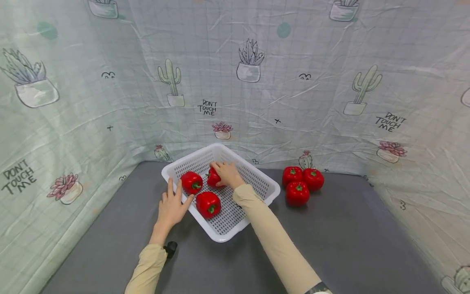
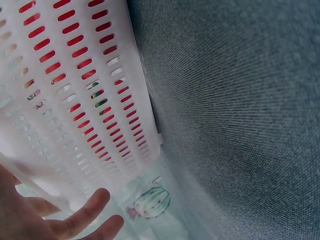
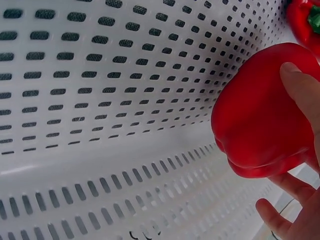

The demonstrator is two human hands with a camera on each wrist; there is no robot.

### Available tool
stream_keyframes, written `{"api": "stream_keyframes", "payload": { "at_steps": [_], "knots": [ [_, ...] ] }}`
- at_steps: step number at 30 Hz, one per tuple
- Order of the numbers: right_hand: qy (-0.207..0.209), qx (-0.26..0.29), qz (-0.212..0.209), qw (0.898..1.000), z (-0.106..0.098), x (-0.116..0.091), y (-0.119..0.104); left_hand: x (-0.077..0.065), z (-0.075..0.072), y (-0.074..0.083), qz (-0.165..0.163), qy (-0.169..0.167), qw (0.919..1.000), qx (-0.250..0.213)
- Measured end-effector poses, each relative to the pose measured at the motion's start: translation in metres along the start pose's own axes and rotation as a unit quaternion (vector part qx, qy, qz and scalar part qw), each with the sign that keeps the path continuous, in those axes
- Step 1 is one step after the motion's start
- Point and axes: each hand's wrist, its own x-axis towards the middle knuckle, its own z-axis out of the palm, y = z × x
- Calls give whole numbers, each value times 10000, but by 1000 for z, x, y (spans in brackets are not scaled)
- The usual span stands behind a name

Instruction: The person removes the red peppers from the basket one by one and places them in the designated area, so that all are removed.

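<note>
A white perforated plastic basket (image 1: 269,192) stands at an angle on the grey table. Inside it, my right hand (image 1: 228,175) grips a red bell pepper (image 1: 213,178), partly covered by the hand in the head view. The right wrist view has the thumb on one side of this bell pepper (image 3: 265,112) and fingers on the other. Two more red bell peppers, one near the left corner (image 1: 191,182) and one nearer the front (image 1: 208,205), lie in the basket. My left hand (image 1: 172,207) rests at the basket's left rim, fingers spread and fairly straight.
Three red bell peppers, with the front one (image 1: 297,193) nearest me, sit close together on the table (image 1: 341,241) right of the basket. A cactus-printed cloth (image 1: 257,106) hangs behind and along both sides.
</note>
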Motion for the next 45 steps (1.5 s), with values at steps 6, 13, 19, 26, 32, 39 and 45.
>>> {"api": "stream_keyframes", "payload": {
  "at_steps": [6, 13, 19, 26, 32, 39, 45],
  "knots": [
    [82, -98, -90, 9999, -3, -4, 4, -4, -1, 4, 153, 252, 9995, -124],
    [457, 41, -485, 9978, -14, -10, 8, -5, 0, 3, 188, 274, 9994, -140],
    [636, -10, -753, 9951, -27, -16, 10, -2, 0, 2, 147, 204, 9997, -18],
    [892, 56, -999, 9910, -40, -25, 14, 0, 1, 3, 55, 87, 9999, 5],
    [1092, 283, -1164, 9868, -56, -38, 15, 0, 0, 3, 4, 12, 10000, 3],
    [1415, 278, -1302, 9809, -70, -53, 18, 0, 0, 2, 9, 6, 10000, 10],
    [1651, 474, -1258, 9771, -78, -66, 23, -1, -1, 2, -9, 1, 10000, 15]
  ]
}}
